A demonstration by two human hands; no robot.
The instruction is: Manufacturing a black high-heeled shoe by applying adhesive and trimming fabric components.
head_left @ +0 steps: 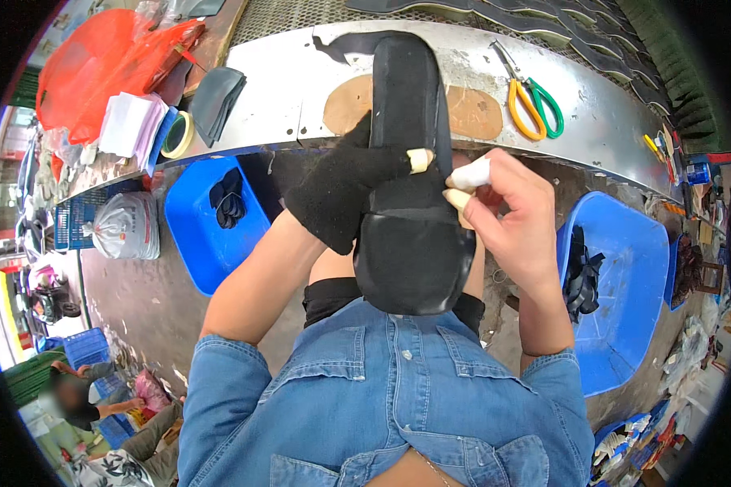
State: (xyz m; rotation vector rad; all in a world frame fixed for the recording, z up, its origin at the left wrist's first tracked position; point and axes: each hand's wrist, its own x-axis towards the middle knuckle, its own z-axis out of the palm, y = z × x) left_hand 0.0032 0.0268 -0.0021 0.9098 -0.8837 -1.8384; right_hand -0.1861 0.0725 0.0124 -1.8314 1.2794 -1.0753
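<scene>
A black slipper [406, 264] is held lengthwise in front of me, its broad end toward my lap and its narrow end over the bench. My left hand [345, 183], in a black glove with a pale cover on the thumb tip, is closed around its middle. A thin black strip [333, 50] trails from the far end. My right hand [508, 207] is bare except for a white wrap on the index finger and a yellowish cover on the thumb. Its thumb and index pinch at the slipper's right edge; what lies between them is too small to make out.
The metal bench [276, 89] holds scissors [528, 105] with orange and green handles and a tan rounded patch [475, 112]. Tape [179, 135], papers [130, 122] and a red bag [105, 73] lie left. Blue bins [211, 219] [633, 325] flank me. Another person [81, 398] sits lower left.
</scene>
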